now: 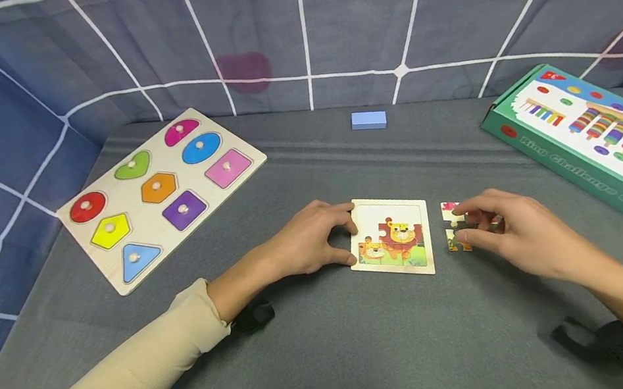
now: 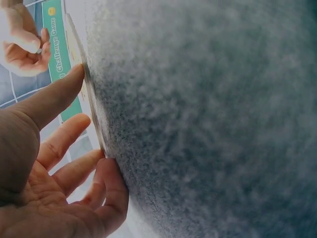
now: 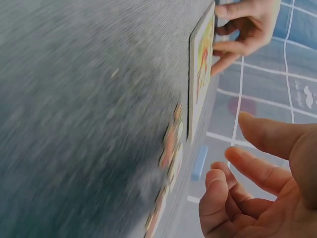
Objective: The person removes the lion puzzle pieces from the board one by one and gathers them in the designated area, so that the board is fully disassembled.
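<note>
A dark blue-grey cloth (image 1: 351, 9) checked with white lines hangs behind a grey-covered tabletop (image 1: 339, 350), where a person in cream sleeves (image 1: 127, 373) works at a wooden lion jigsaw tray (image 1: 396, 268). The tray lies flat near the middle of the head view, the hub of the clock here. Its fitted pieces (image 1: 403, 240), picturing a lion and a cub, fill the lower part, with pale backing showing above them. At 9 o'clock, the left hand (image 1: 314, 237) touches the tray's near edge, thumb and index finger spread apart along that side, the other fingers loosely bent. At 3 o'clock, just beside the tray, loose jigsaw pieces (image 1: 448, 210) lie beneath the right hand (image 1: 520, 235), its thumb and fingers bent but parted; the right wrist view shows a clear gap between the tips. Some of the pieces are hidden by the fingers.

Well apart, between 9 and 10 o'clock, rests a pegged shape-puzzle board (image 1: 135, 209) with nine coloured shapes. A small blue block (image 1: 369, 121) lies at 12 o'clock, near the cloth. Between 2 and 3 o'clock is a green-sided "Ring Challenge Game" box (image 1: 597, 141), lying at an angle.
</note>
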The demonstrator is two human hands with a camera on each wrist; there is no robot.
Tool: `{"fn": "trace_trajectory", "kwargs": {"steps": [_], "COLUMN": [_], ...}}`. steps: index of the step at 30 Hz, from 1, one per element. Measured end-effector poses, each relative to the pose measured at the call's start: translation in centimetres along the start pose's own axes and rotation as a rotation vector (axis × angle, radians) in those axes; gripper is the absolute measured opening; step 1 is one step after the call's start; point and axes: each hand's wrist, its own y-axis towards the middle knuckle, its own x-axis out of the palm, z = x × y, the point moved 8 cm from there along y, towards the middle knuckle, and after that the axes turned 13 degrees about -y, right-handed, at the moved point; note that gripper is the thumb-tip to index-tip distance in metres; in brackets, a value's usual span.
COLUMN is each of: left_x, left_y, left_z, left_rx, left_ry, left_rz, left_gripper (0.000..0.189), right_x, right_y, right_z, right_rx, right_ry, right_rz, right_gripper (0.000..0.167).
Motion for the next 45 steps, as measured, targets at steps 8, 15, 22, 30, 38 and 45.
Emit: {"fn": "trace_trajectory", "kwargs": {"steps": [8,15,22,30,38,45], "left_x": [0.0,0.0,0.0,-0.1,-0.2,-0.1], "left_y": [0.0,0.0,0.1,0.1,0.1,0.1], "left_z": [0.0,0.1,0.1,0.1,0.2,0.2], "left_rx": [0.003,0.004,-0.001,-0.008,0.014,0.019], "left_ry": [-0.001,-0.001,0.007,0.013,0.016,0.02], "left_rz": [-0.001,-0.001,-0.008,-0.011,-0.007,-0.01], "left_gripper": [0.035,0.035,0.035,0.035,0.035,0.035], "right_x": [1.8,3.5,4.4,4.8,5.5,5.6], "right_y": [1.8,3.2,4.0,4.2,4.4,4.5], "right_z": [-2.9,-4.6,-5.1,-5.5,-5.7,-5.8], "right_rx": [-0.04,-0.05,-0.011,-0.009,-0.04,-0.059], "right_ry": [0.074,0.093,0.029,0.045,0.007,-0.02], "right_rz": [-0.032,-0.095,-0.15,-0.171,-0.203,-0.208], "right_gripper": [0.025,0.03,0.033,0.029,0.041,0.045]}}
